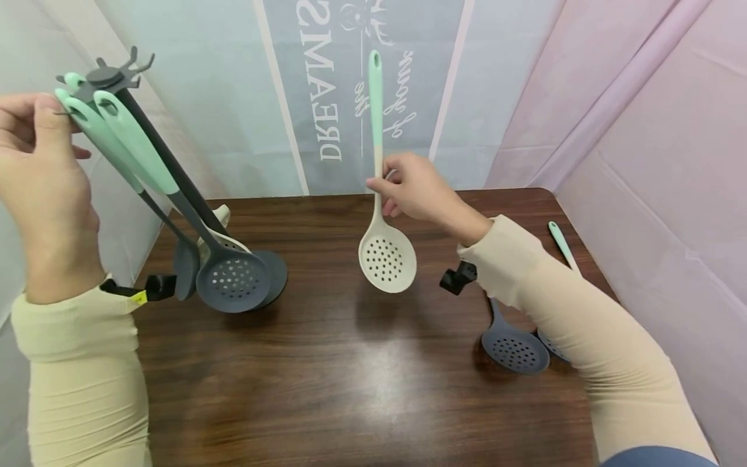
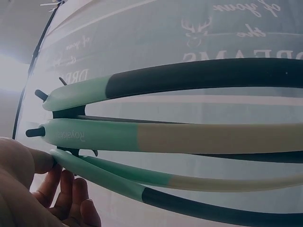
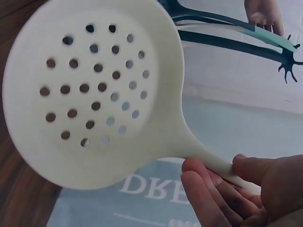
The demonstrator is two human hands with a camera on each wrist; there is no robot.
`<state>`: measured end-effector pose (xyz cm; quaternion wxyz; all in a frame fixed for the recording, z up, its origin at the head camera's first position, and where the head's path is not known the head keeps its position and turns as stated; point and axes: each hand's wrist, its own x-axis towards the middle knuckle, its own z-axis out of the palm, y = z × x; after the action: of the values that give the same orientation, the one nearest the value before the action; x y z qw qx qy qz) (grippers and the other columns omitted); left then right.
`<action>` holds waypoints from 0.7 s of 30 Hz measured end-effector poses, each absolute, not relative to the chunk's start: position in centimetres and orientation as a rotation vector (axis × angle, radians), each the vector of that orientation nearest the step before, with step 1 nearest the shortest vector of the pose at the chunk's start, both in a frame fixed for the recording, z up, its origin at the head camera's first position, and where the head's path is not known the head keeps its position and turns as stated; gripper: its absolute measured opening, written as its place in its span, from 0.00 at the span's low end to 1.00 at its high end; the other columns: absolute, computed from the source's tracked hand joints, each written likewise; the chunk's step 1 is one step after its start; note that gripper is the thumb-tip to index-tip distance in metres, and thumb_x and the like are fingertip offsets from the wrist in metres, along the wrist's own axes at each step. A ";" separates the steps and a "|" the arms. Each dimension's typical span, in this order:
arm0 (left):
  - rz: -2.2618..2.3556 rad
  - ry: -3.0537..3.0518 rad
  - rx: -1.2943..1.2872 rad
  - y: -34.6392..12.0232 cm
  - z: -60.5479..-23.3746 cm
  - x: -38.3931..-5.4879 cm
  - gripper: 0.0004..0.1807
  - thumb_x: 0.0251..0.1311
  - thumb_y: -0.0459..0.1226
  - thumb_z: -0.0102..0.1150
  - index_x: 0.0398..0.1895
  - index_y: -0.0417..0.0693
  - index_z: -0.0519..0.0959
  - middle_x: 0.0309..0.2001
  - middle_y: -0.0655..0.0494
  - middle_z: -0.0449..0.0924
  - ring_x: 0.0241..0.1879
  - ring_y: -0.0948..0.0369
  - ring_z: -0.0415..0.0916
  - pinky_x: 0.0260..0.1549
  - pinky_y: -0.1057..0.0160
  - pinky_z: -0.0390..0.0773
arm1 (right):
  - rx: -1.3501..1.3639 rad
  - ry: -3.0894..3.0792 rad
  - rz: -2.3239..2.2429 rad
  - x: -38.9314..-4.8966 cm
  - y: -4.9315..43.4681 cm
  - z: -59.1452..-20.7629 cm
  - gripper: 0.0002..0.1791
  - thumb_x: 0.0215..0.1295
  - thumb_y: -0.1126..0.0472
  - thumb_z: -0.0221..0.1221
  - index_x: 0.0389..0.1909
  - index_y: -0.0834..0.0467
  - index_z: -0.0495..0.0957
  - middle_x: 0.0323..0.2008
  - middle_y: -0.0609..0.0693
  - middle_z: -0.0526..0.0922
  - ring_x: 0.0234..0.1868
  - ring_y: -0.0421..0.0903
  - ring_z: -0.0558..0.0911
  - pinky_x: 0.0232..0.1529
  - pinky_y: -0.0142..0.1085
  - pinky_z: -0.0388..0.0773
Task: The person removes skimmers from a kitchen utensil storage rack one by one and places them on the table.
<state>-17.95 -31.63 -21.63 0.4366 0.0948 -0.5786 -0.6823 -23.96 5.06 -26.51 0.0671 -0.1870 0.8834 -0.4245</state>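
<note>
My right hand [image 1: 417, 185] pinches the stem of a cream skimmer [image 1: 388, 256] with a mint handle, holding it upright above the table, perforated head down. In the right wrist view, thumb and fingers meet on the skimmer's neck [image 3: 208, 158]. On the left, my left hand [image 1: 55, 175] pinches the top of a mint handle [image 2: 109, 177] belonging to a dark grey utensil [image 1: 185, 269] on a hooked utensil stand [image 1: 105, 78]. Beside it on the stand hang a grey skimmer [image 1: 233, 282] and cream-stemmed utensils, whose heads are mostly hidden.
Another grey skimmer [image 1: 516, 347] lies on the brown table [image 1: 327, 383] at the right. My right sleeve [image 1: 560, 311] partly covers a further perforated utensil and a mint handle [image 1: 561, 241]. Printed curtain [image 1: 350, 143] hangs behind the table. The stand's round base [image 1: 277, 275] sits at the left.
</note>
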 end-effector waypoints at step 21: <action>-1.727 -1.418 0.224 -32.0 -21.8 -18.1 0.04 0.67 0.36 0.64 0.40 0.44 0.82 0.41 0.53 0.78 0.42 0.63 0.78 0.32 0.74 0.71 | -0.351 2.564 -0.972 -22.8 11.1 -31.7 0.13 0.75 0.57 0.60 0.39 0.65 0.81 0.27 0.57 0.86 0.27 0.50 0.88 0.28 0.39 0.86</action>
<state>-18.14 -32.00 -21.84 0.4333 0.0899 -0.5691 -0.6930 -22.82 11.08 -31.71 0.1872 -0.1248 0.9110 -0.3455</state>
